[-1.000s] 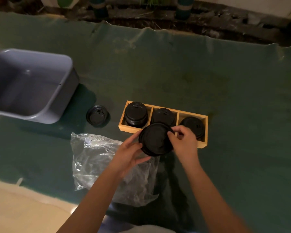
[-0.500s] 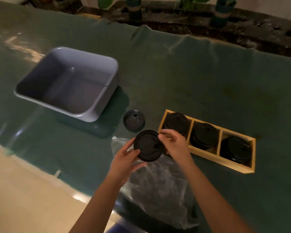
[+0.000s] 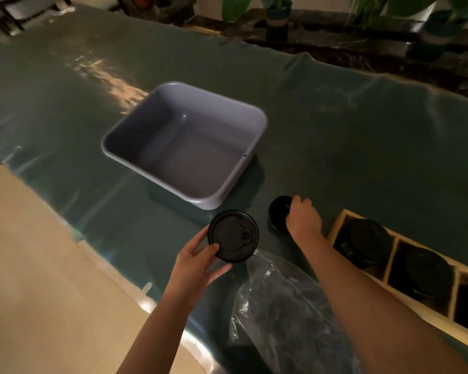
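My left hand (image 3: 197,261) holds a round black cup lid (image 3: 233,235) by its lower edge, above the green tablecloth. My right hand (image 3: 303,218) reaches onto a second black lid (image 3: 277,213) lying on the cloth; its fingers curl over that lid's right side. To the right stands a wooden tray (image 3: 335,225) with three compartments, each holding a stack of black lids (image 3: 365,238). A crumpled clear plastic bag (image 3: 281,300) lies on the cloth under my right forearm.
An empty grey plastic tub (image 3: 251,122) stands on the green cloth (image 3: 362,157) just beyond the hands. The table's near edge runs diagonally at the left, with pale floor (image 3: 38,265) below. Potted plants (image 3: 276,14) line the far side.
My right hand let go of the lid held by both hands and moved to the lid lying on the cloth. My left hand keeps the first lid. The view swung left.
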Motion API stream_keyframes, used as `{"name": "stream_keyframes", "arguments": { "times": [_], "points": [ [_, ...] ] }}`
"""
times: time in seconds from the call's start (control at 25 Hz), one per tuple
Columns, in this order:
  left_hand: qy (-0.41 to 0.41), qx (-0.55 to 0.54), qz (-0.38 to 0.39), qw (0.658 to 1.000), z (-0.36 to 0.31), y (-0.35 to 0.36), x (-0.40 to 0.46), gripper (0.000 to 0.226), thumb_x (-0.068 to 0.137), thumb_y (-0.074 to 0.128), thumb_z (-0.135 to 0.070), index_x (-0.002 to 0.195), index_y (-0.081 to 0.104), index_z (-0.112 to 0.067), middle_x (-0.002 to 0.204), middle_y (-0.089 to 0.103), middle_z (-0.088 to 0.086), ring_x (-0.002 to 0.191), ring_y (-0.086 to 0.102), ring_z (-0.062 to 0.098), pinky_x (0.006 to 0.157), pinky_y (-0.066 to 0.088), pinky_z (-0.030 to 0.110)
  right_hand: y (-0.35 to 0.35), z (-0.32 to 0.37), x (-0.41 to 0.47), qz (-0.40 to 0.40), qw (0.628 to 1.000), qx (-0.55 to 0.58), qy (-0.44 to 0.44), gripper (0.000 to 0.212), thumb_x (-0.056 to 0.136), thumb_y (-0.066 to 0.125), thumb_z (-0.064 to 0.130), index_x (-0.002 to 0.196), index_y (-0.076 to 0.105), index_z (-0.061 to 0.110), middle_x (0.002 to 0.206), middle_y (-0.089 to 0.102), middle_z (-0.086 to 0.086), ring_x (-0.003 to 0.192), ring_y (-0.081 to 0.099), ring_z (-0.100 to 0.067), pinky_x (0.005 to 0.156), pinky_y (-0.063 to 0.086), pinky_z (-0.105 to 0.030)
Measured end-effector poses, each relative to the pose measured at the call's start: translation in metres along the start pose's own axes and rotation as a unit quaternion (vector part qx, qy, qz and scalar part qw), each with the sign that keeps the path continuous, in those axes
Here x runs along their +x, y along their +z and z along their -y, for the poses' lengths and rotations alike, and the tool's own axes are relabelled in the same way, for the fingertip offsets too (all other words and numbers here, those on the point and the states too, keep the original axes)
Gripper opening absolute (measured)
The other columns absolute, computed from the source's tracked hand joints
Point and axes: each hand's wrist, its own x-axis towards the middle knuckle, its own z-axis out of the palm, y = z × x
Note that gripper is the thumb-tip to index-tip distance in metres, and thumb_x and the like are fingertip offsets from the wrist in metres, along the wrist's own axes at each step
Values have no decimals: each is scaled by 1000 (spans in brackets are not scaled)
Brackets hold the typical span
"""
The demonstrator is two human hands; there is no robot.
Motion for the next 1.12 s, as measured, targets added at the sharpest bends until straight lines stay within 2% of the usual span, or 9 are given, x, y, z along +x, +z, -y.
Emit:
{"name": "stream_keyframes", "arguments": {
  "times": [0.2, 0.36, 0.44, 0.56, 0.68, 0.84, 0.92, 1.04, 1.12],
  "points": [
    [-8, -15, 4, 1000, 0, 9, 5, 36, 89, 49, 1, 110, 59, -28, 95, 70, 2, 78, 71, 11, 62, 59, 32, -11, -11, -11, -79, 992, 100, 13, 13, 91, 46, 11, 97, 57, 7, 103, 64, -18, 93, 60, -35, 71, 46, -37],
    [3, 7, 30, 1000, -1, 35, 2, 38, 89, 51, 0, 115, 57, -27, 96, 69, 3, 79, 71, 11, 64, 60, 33, -60, -23, -53, -123, 869, 476, -55, 27, 87, 58, 13, 79, 63, 38, 63, 65, 12, 53, 57, -3, 49, 46, -20],
    [7, 14, 76, 997, 0, 55, -4, 38, 89, 53, -2, 116, 59, -27, 99, 69, 3, 86, 70, 14, 64, 60, 33, -70, -33, -82, -92, 897, 417, -117, 32, 85, 60, 11, 83, 67, 43, 60, 62, 19, 53, 56, 4, 50, 40, -8],
    [-13, -2, 149, 989, 7, 84, -14, 37, 88, 54, -4, 116, 60, -27, 106, 69, 4, 99, 66, 20, 65, 58, 33, -72, -55, -105, -110, 949, 274, -114, 25, 85, 59, 12, 107, 69, 20, 91, 67, 0, 78, 53, -6, 65, 33, -14],
    [-47, -18, 208, 977, 21, 111, -28, 31, 86, 57, -12, 113, 62, -27, 99, 72, 0, 94, 67, 17, 66, 58, 35, -82, -89, -123, -125, 944, 297, -70, 30, 86, 57, 10, 114, 66, 18, 104, 70, -6, 90, 63, -21, 75, 40, -19],
    [-29, 40, 218, 975, 41, 147, -45, 37, 80, 64, -17, 115, 58, -25, 107, 68, 4, 99, 66, 19, 65, 59, 36, -88, -122, -148, -159, 939, 303, -33, 30, 86, 58, 10, 114, 66, 16, 103, 71, -6, 80, 68, -23, 75, 51, -26],
    [-25, 64, 214, 974, 51, 161, -51, 40, 86, 59, -7, 123, 50, -19, 110, 63, 8, 99, 64, 18, 65, 60, 36, -90, -140, -156, -139, 925, 353, 1, 30, 88, 58, 12, 118, 63, 15, 91, 67, -8, 50, 63, -12, 51, 51, -19],
    [-2, 137, 258, 956, 60, 177, -60, 40, 87, 56, 0, 125, 51, -9, 110, 64, 7, 90, 66, 9, 64, 59, 29, -95, -173, -174, -9, 856, 511, 83, 32, 92, 52, 15, 124, 54, 16, 70, 63, -7, 37, 56, -7, 36, 46, -19],
    [18, 174, 291, 940, 64, 186, -64, 44, 85, 56, 4, 126, 52, -11, 110, 65, 2, 89, 67, 6, 67, 59, 27, -99, -193, -189, 99, 755, 635, 132, 31, 93, 50, 17, 124, 51, 17, 86, 67, -9, 48, 66, -15, 43, 53, -23]
  ]
}}
